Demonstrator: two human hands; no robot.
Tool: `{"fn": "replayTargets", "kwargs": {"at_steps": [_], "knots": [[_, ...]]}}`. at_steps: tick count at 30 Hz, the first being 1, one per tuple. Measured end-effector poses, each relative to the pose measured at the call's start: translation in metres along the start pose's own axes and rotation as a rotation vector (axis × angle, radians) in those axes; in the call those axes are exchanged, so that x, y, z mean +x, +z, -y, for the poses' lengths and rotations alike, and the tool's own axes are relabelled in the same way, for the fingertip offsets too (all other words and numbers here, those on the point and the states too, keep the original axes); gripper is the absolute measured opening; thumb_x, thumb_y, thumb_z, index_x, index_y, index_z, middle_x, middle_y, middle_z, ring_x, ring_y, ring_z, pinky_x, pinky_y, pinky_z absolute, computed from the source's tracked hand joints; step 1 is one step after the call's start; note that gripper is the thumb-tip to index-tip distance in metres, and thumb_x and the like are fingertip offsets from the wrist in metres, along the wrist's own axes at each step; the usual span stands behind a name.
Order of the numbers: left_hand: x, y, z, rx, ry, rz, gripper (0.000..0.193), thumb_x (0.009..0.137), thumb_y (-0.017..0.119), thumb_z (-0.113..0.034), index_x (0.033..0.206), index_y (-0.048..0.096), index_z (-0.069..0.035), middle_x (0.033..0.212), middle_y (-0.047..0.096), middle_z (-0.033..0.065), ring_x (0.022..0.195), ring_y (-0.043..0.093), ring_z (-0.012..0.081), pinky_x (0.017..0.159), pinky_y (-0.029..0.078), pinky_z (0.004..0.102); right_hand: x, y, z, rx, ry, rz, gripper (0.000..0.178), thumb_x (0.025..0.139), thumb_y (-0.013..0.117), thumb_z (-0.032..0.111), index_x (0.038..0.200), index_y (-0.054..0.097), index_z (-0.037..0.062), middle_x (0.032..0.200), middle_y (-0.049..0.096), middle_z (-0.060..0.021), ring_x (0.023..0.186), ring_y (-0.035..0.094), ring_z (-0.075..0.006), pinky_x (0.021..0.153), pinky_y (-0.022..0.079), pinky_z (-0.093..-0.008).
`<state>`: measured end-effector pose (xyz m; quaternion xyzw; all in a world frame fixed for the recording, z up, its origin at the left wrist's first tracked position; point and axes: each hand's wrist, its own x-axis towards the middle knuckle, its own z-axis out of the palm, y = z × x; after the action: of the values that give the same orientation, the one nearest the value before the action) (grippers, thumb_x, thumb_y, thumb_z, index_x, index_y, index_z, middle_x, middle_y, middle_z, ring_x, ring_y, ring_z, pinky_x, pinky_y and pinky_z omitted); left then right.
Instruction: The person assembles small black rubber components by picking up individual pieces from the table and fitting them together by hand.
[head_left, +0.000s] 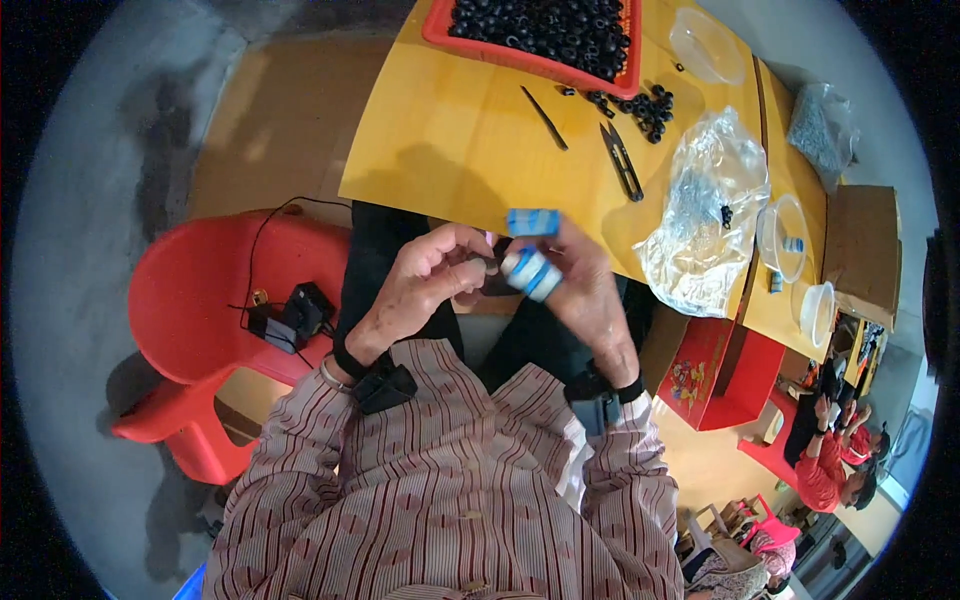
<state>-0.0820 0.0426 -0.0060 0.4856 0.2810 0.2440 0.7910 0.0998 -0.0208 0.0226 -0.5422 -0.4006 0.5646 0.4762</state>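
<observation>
My left hand and my right hand meet over my lap, just off the table's near edge. Thumb and forefinger of the left hand pinch a small dark piece, mostly covered by the fingertips. The right hand's fingers curl in at the same spot; what they hold, if anything, is hidden. Blue-and-white tape wraps two of its digits. On the yellow table ahead lie a pair of thread snips and a thin dark stick-like tool.
A red tray heaped with black rings stands at the far edge, with loose black rings beside it. Rightward are a clear plastic bag, plastic tubs and a cardboard box. A red chair holds a black adapter. People sit far right.
</observation>
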Motion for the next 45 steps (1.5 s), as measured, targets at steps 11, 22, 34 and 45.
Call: {"fn": "replayTargets", "kwargs": {"at_steps": [11, 22, 34, 45], "knots": [[0.004, 0.001, -0.017, -0.304, -0.011, -0.016, 0.014, 0.087, 0.054, -0.004, 0.1, 0.053, 0.002, 0.088, 0.058, 0.0068, 0.069, 0.047, 0.0089, 0.065, 0.041, 0.0203, 0.121, -0.043, -0.011, -1.361, -0.45, -0.457, 0.033, 0.073, 0.058, 0.0, 0.105, 0.053, 0.0025, 0.091, 0.059, -0.0144, 0.086, 0.056, -0.0319, 0.074, 0.047, -0.0396], [0.006, 0.006, -0.025, -0.46, -0.022, 0.017, 0.014, 0.089, 0.054, -0.006, 0.1, 0.053, 0.001, 0.09, 0.058, 0.0092, 0.072, 0.046, 0.0107, 0.067, 0.041, 0.0207, 0.113, -0.049, -0.022, -1.563, -0.575, -0.371, 0.024, 0.074, 0.054, 0.005, 0.097, 0.053, 0.0039, 0.085, 0.054, -0.014, 0.083, 0.055, -0.0311, 0.071, 0.047, -0.0412], [0.006, 0.02, -0.027, -0.668, -0.137, -0.016, 0.018, 0.089, 0.054, -0.009, 0.103, 0.053, 0.002, 0.094, 0.058, 0.0125, 0.079, 0.052, 0.0132, 0.073, 0.044, 0.0228, 0.087, -0.043, -0.026, -1.424, -0.614, -0.309, 0.026, 0.071, 0.053, 0.001, 0.097, 0.053, 0.004, 0.086, 0.052, -0.0141, 0.084, 0.052, -0.0309, 0.075, 0.045, -0.039], [0.005, 0.011, -0.023, -0.849, -0.186, 0.105, 0.02, 0.09, 0.052, -0.009, 0.106, 0.05, 0.004, 0.098, 0.056, 0.0139, 0.077, 0.053, 0.0135, 0.072, 0.045, 0.0232, 0.068, -0.053, -0.036, -1.151, -0.593, -0.306, 0.038, 0.068, 0.05, -0.006, 0.106, 0.051, 0.0011, 0.089, 0.054, -0.0169, 0.087, 0.053, -0.0334, 0.076, 0.045, -0.0396]]}}
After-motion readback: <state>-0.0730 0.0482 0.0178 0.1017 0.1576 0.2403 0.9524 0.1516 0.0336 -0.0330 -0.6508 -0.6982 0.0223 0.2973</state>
